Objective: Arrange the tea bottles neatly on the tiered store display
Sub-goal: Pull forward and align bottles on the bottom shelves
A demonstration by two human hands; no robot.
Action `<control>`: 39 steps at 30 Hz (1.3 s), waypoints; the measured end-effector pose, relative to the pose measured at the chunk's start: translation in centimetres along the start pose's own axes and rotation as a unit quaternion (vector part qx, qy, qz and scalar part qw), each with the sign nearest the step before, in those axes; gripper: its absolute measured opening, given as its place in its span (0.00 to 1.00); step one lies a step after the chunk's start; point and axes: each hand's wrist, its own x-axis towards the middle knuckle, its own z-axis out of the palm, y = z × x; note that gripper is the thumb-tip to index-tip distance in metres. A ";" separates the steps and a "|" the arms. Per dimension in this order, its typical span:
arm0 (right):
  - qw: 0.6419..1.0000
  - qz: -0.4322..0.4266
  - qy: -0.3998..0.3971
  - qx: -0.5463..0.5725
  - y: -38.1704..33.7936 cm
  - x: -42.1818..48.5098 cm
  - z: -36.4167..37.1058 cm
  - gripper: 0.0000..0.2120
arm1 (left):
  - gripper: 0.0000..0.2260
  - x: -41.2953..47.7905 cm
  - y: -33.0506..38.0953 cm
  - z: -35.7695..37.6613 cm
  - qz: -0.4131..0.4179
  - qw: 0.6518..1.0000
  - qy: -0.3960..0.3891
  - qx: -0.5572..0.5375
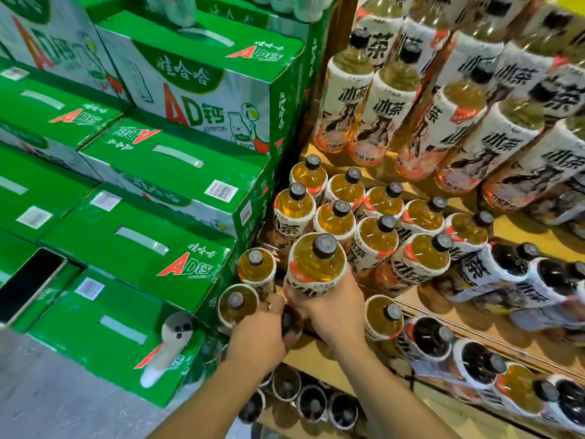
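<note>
A tiered wooden display [522, 229] carries rows of white-labelled tea bottles with black caps. My right hand [335, 308] grips the body of an amber tea bottle [318, 261] held upright over the second tier from the bottom. My left hand [259, 334] holds another amber bottle [237, 304] at that tier's left end, fingers curled round its side. One more amber bottle [256, 264] stands just behind it. Several amber bottles [380, 236] fill the tier above. Dark tea bottles [433, 337] stand to the right.
Stacked green cartons [142, 242] crowd the left side, close against the display. A black phone [28, 283] lies on one carton and a white handheld device [167, 346] on another. Dark-capped bottles [300, 397] sit on the lowest tier. Grey floor [47, 400] shows at bottom left.
</note>
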 end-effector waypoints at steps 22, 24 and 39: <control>0.976 0.139 -0.013 -0.166 4.4 2.8 8.8 0.28 | 0.19 -1.1 -1.0 1.0 0.041 0.999 -0.031 0.011; 0.974 0.171 -0.033 -0.145 4.3 3.3 8.8 0.29 | 0.19 -1.0 -1.1 1.1 0.039 0.999 -0.028 0.004; 0.965 0.251 -0.055 0.053 5.1 3.7 9.3 0.49 | 0.16 -0.6 -2.0 1.6 0.029 0.998 0.018 -0.054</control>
